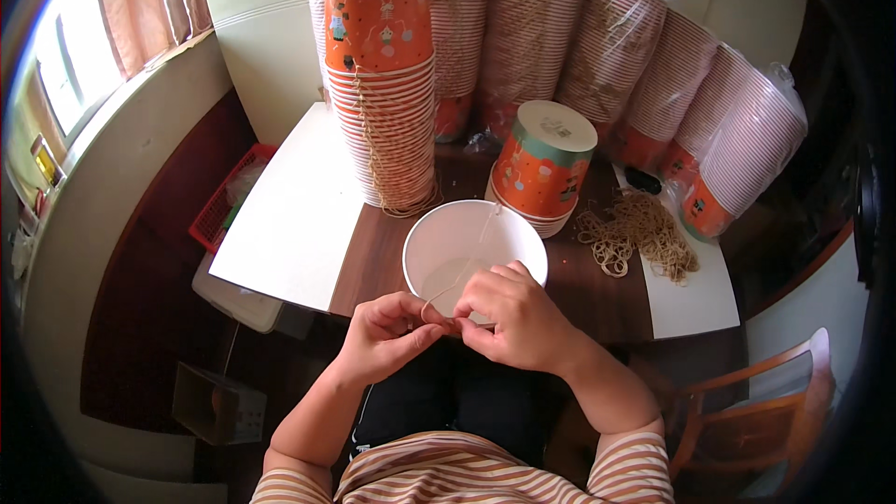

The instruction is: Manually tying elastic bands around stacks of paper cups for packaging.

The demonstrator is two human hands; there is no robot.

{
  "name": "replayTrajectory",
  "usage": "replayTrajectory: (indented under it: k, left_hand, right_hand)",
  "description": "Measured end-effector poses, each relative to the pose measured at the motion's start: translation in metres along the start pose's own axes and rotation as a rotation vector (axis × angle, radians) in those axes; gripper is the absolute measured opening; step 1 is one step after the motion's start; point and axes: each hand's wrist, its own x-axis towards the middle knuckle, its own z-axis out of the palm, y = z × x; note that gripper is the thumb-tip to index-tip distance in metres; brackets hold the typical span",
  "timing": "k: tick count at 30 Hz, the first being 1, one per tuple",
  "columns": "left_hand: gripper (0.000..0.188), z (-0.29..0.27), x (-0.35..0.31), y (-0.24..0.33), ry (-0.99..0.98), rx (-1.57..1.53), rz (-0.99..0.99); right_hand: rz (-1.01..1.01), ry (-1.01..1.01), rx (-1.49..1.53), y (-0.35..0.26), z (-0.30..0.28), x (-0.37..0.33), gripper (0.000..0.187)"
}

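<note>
A white-lined paper bucket [434, 247] stands at the table's near edge, its mouth tilted toward me. From a hole at its far rim a thin beige cord [448, 287] runs across the mouth to my fingers. My left hand [397, 334] pinches the cord at the near rim, thumb and forefinger together. Close against it, my right hand [518, 313] also has its fingers closed on the cord by the rim. The cord's end between the fingertips is mostly hidden.
A tall stack of orange buckets [383, 33], with cords hanging down it, stands back left. A short upside-down stack [543, 168] sits behind the bucket, beside a tangled cord pile [644, 235]. Plastic-wrapped bucket stacks [611, 47] line the back. A wooden chair [761, 411] stands right.
</note>
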Motion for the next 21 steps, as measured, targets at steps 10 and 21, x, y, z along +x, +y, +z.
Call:
replayTrajectory:
  k: [10,21]
  left_hand:
    - [0.026,0.017,-0.013,-0.001,0.225,1.059,0.538]
    - [0.007,0.022,-0.026,-0.029,0.385,-0.061,-0.069]
  right_hand:
    - [0.032,0.195,-0.08,-0.036,0.026,-0.033,0.021]
    - [0.364,0.625,0.128,-0.024,0.084,-0.036,0.008]
